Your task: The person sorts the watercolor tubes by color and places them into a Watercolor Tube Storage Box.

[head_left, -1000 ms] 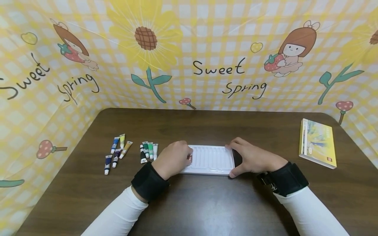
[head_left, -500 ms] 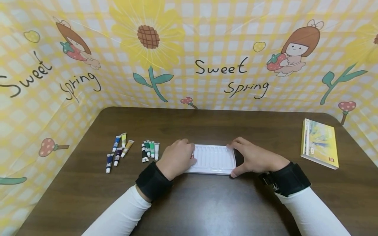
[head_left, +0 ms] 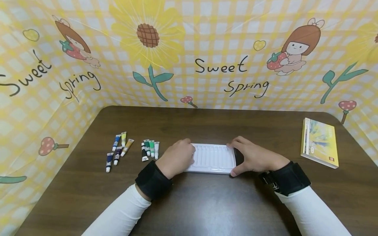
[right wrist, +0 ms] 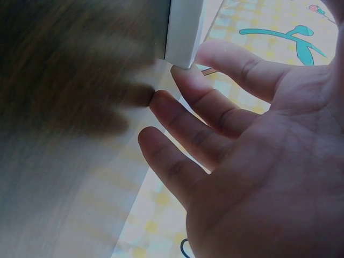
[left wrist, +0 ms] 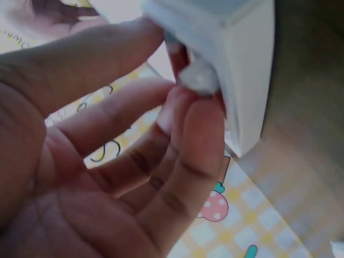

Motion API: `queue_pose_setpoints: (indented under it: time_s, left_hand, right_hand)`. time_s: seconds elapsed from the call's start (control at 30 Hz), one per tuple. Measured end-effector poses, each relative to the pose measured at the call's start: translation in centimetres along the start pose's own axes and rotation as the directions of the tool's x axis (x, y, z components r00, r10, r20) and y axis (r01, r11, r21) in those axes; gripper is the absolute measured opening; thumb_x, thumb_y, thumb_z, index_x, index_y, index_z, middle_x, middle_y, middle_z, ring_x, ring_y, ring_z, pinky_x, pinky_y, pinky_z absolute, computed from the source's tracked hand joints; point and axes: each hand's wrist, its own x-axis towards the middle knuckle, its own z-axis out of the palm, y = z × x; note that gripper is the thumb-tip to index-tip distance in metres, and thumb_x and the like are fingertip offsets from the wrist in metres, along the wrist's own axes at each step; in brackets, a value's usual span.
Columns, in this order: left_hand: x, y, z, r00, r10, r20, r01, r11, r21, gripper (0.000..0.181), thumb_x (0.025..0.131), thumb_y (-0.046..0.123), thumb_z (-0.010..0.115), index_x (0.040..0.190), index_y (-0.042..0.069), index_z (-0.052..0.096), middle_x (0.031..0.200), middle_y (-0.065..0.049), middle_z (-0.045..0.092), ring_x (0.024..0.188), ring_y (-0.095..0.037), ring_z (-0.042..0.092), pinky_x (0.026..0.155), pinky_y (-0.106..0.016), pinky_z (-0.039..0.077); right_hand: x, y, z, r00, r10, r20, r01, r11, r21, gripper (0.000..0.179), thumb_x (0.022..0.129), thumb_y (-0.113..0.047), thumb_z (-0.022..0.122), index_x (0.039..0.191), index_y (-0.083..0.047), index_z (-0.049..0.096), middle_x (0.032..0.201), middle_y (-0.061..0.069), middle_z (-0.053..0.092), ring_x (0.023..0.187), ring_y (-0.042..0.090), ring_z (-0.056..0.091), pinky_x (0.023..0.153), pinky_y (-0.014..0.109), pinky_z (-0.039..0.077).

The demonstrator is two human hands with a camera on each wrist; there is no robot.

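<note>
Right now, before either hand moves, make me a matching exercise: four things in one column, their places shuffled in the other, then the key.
1. White plastic tray
2. Yellow-covered book
3. Right hand
4. Black paint tube

A. At the tray's right end
B. Leftmost in the cluster of four tubes
C. Between the left hand and the other hand
D. On the brown table, right of both hands

Pairs: 1-C, 2-D, 3-A, 4-B
</note>
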Motion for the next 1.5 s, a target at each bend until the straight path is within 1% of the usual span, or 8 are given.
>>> queue_pose_setpoints:
  time_s: [0.1,0.23,0.57,0.87,1.03,1.2,1.4,1.5]
  left_hand:
    - [-0.03,-0.47,-0.27,1.0,0.021,0.016,-0.02,0.999,-0.048,0.01,0.094,0.011,0.08,0.097,0.002,0.079,0.094,-0.013,0.066,0.083,-0.023,0.058,0.079,-0.036,0.057]
    - [0.01,-0.75,-0.35,0.999,0.033,0.022,-0.031,0.998,-0.062,0.008,0.094,0.011,0.079,0.091,0.004,0.078,0.089,-0.01,0.062,0.082,-0.023,0.055,0.076,-0.035,0.052]
    - [0.03,-0.78,-0.18,0.999,0.034,0.021,-0.033,0.998,-0.054,0.012,0.096,0.01,0.076,0.104,0.002,0.08,0.102,-0.014,0.069,0.086,-0.023,0.059,0.08,-0.036,0.056]
    - [0.04,-0.94,0.07,0.999,0.034,0.029,-0.032,0.995,-0.09,0.007,0.095,0.009,0.077,0.09,0.004,0.078,0.093,-0.011,0.063,0.085,-0.024,0.056,0.078,-0.035,0.052]
    - [-0.15,-0.99,0.0,0.998,0.049,0.04,-0.046,0.995,-0.093,0.008,0.096,0.01,0.076,0.09,0.004,0.077,0.091,-0.01,0.06,0.083,-0.023,0.055,0.076,-0.034,0.05]
    - [-0.33,-1.08,-0.23,0.996,0.078,0.05,-0.074,0.995,-0.071,0.008,0.097,0.01,0.075,0.093,0.003,0.076,0.09,-0.01,0.059,0.082,-0.022,0.055,0.076,-0.034,0.05]
    - [-0.42,-1.11,-0.39,0.995,0.081,0.063,-0.077,0.995,-0.061,0.009,0.098,0.01,0.074,0.099,0.002,0.076,0.094,-0.011,0.06,0.084,-0.023,0.056,0.078,-0.034,0.051]
    - [-0.42,-1.15,-0.37,0.995,0.079,0.053,-0.075,0.994,-0.076,0.007,0.098,0.009,0.073,0.095,0.003,0.076,0.093,-0.01,0.06,0.084,-0.023,0.055,0.078,-0.035,0.051]
  right_hand:
    - [0.03,-0.08,-0.09,1.0,0.001,0.002,-0.001,1.0,0.002,0.091,0.078,-0.043,0.093,0.149,-0.001,0.052,0.147,0.016,0.048,0.131,0.032,0.052,0.111,0.053,0.045]
    - [0.04,-0.2,-0.21,1.0,0.004,0.004,-0.004,1.0,0.001,0.092,0.078,-0.043,0.093,0.149,-0.001,0.052,0.147,0.016,0.048,0.131,0.033,0.052,0.111,0.053,0.045]
    - [-0.03,-0.28,-0.26,1.0,0.013,0.008,-0.013,1.0,0.003,0.093,0.079,-0.044,0.092,0.15,-0.001,0.051,0.148,0.017,0.048,0.132,0.033,0.052,0.111,0.053,0.045]
    - [-0.12,-0.39,-0.14,1.0,0.014,0.01,-0.014,1.0,0.004,0.093,0.079,-0.043,0.092,0.15,-0.001,0.051,0.148,0.017,0.048,0.132,0.033,0.052,0.111,0.053,0.045]
    - [-0.22,-0.36,0.02,1.0,0.014,0.007,-0.014,1.0,0.005,0.093,0.079,-0.043,0.092,0.15,-0.001,0.051,0.147,0.017,0.048,0.131,0.033,0.052,0.111,0.053,0.045]
    - [-0.26,-0.41,0.1,1.0,0.015,0.001,-0.015,1.0,0.012,0.093,0.078,-0.043,0.092,0.15,-0.001,0.051,0.148,0.017,0.048,0.131,0.033,0.052,0.111,0.054,0.045]
    - [-0.3,-0.57,0.0,1.0,0.016,0.001,-0.016,1.0,0.014,0.093,0.078,-0.043,0.093,0.15,-0.001,0.051,0.149,0.017,0.047,0.131,0.033,0.052,0.11,0.053,0.045]
    - [-0.29,-0.6,-0.03,1.0,0.011,-0.001,-0.011,1.0,0.012,0.093,0.078,-0.043,0.093,0.15,-0.001,0.051,0.148,0.017,0.048,0.13,0.033,0.052,0.11,0.053,0.045]
